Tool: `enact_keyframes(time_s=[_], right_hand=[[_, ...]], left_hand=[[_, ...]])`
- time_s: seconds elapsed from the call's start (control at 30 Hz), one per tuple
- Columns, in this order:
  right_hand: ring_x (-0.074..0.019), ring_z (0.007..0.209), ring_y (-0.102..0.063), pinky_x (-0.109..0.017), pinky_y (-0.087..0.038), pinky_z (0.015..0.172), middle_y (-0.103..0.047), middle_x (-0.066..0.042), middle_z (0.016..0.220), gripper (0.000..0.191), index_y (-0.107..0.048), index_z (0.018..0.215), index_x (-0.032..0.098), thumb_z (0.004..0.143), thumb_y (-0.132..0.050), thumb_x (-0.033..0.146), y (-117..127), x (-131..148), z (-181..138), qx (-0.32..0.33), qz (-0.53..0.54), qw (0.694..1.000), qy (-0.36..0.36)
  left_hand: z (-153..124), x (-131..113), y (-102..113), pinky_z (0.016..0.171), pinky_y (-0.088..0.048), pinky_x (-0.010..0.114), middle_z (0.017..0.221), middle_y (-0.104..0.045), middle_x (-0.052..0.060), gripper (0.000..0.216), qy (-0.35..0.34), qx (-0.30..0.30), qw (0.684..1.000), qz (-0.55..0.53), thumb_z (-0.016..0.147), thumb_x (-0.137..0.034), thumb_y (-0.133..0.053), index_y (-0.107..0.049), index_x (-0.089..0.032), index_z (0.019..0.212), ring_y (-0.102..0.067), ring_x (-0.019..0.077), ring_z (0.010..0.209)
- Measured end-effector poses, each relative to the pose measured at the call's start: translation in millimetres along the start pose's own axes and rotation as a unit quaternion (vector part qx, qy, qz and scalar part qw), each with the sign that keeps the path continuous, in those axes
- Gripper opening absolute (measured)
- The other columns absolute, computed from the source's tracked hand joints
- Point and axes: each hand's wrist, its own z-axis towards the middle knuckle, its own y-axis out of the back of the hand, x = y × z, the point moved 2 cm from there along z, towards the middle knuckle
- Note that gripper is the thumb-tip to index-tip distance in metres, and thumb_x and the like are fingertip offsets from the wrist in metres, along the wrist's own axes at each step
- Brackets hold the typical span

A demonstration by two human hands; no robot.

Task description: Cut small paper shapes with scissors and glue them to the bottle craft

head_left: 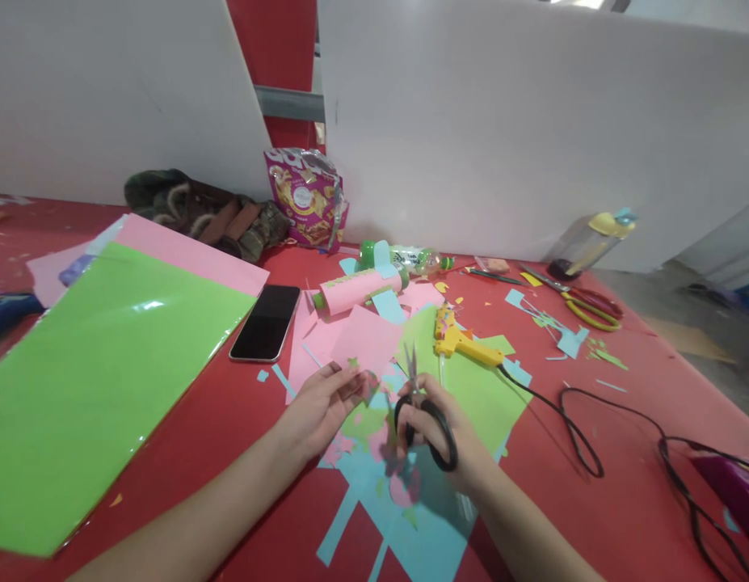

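My left hand (329,404) pinches a small piece of cut paper (368,386), pink with some green near it; its exact shape is blurred. In my right hand (438,432) is a pair of black-handled scissors (414,376), fingers through the loops and the slightly parted blades pointing away from me. The scissors are just right of the pinched paper and apart from it. Beneath both hands lie pink and green scraps on a light blue sheet (435,533). A yellow glue gun (468,346) rests on a green sheet (483,404) beyond my right hand.
Left are a phone (266,323) and glossy green sheets (119,364). Behind lie a pink-wrapped bottle (359,291), a plastic bottle (416,259) and a snack bag (307,198). To the right are red-and-yellow-handled scissors (592,307), a black cord (577,432) and a clear drinking bottle (586,246).
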Motion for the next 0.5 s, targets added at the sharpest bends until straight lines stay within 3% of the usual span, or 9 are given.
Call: enact_keyframes(time_s=[0.1, 0.23, 0.5], right_hand=[[-0.0091, 0.033, -0.051, -0.017, -0.037, 0.034, -0.049, 0.008, 0.043, 0.019, -0.038, 0.078, 0.020, 0.074, -0.050, 0.033, -5.0, 2.3, -4.8, 0.076, -0.039, 0.995, -0.049], [-0.0083, 0.034, -0.050, -0.016, -0.035, 0.032, -0.050, 0.007, 0.046, 0.019, -0.039, 0.075, 0.020, 0.073, -0.052, 0.034, -7.2, 1.2, -7.8, 0.111, -0.095, 0.985, -0.087], [-0.0085, 0.034, -0.050, -0.015, -0.034, 0.032, -0.043, 0.010, 0.044, 0.012, -0.041, 0.075, 0.021, 0.077, -0.049, 0.031, -7.7, -4.2, -7.2, 0.077, -0.168, 0.981, -0.050]], left_hand=[[1.3, -1.9, 0.8, 0.062, -0.050, 0.020, 0.058, -0.059, 0.001, 0.015, 0.000, -0.013, 1.000, -0.025, 0.067, -0.001, -0.053, -0.047, -0.013, 0.061, -0.059, 0.0082, 0.059], [1.4, -6.4, -0.4, 0.059, -0.048, 0.017, 0.057, -0.059, -0.001, 0.013, -0.023, -0.031, 0.999, -0.032, 0.067, -0.002, -0.053, -0.048, -0.013, 0.062, -0.058, 0.0062, 0.057], [-2.7, -5.5, -2.3, 0.060, -0.046, 0.015, 0.054, -0.058, -0.005, 0.020, -0.061, -0.007, 0.998, -0.013, 0.056, -0.008, -0.066, -0.047, -0.015, 0.056, -0.056, 0.0044, 0.055]])
